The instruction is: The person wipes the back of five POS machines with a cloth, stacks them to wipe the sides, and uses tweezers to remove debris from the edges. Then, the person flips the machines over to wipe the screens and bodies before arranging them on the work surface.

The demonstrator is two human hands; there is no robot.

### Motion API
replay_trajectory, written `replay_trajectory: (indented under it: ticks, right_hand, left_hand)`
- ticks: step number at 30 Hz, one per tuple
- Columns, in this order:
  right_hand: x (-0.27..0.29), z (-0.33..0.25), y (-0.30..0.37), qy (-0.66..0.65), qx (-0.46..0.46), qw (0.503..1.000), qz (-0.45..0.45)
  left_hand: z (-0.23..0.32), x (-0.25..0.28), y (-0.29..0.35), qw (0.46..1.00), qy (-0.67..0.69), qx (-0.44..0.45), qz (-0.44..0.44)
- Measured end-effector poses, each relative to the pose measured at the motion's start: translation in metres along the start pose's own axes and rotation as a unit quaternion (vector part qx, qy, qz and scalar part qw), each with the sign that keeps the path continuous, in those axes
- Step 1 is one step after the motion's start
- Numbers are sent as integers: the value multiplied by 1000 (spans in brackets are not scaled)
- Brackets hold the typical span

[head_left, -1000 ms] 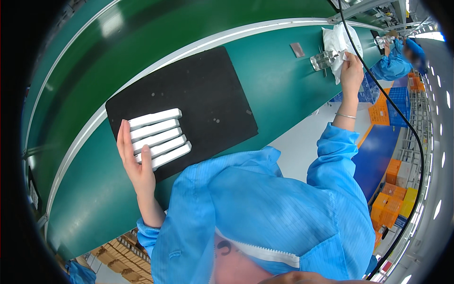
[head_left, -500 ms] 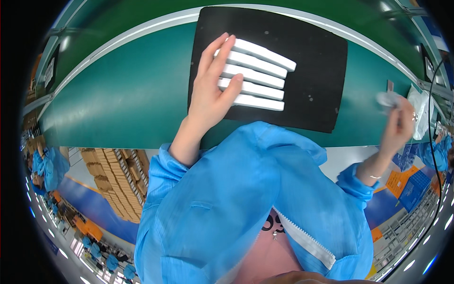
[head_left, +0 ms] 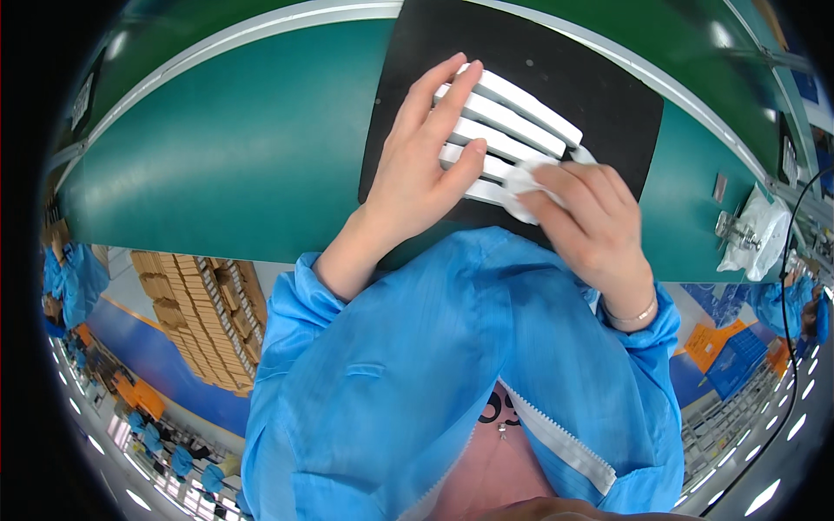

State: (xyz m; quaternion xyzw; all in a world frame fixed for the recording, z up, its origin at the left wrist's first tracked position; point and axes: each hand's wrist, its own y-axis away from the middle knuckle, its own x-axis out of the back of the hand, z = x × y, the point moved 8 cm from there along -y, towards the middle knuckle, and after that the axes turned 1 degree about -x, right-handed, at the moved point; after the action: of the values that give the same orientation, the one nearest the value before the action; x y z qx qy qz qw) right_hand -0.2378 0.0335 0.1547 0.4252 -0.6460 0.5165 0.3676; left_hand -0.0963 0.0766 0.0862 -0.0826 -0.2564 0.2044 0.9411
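Observation:
Several long white bars (head_left: 512,123) lie side by side in a row on a black mat (head_left: 612,100). My left hand (head_left: 427,161) rests across their left ends, fingers stretched out and thumb spread toward the lower bars. At the bars' right ends, my right hand (head_left: 591,221) is closed on a crumpled white cloth (head_left: 521,189), which touches the lower bars. The fingers and cloth cover part of those right ends.
The mat lies on a green table (head_left: 234,148). A white plastic bag (head_left: 757,234) and a small metal-like dispenser (head_left: 731,227) stand at the right, near a black cable (head_left: 784,286). Stacked brown cartons (head_left: 195,313) are on the floor at left. Other people in blue work farther off.
My right hand has come from the table's right side to the bars, bringing the white cloth onto them. My left hand stays on the bars.

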Motion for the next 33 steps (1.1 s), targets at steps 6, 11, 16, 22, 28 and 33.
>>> replay_trajectory:
  ticks: [6,11,16,22,28,33]
  right_hand:
    - [63,102,93,227,-225,943,-89]
    - [24,94,83,-89,-321,938,-95]
    - [-60,60,37,-103,-237,964,-68]
    - [-59,59,43,-220,-268,938,14]
    - [-12,39,26,-287,-188,929,136]
    - [-4,24,-6,-213,-124,962,119]
  left_hand:
    - [2,-2,3,1000,-8,4,4]
    - [-12,-1,4,981,182,59,16]
    - [-21,-10,4,974,217,60,6]
    - [-22,-14,2,926,353,123,46]
    - [-23,-36,9,931,334,125,-77]
    - [16,21,-1,985,119,-98,-76]
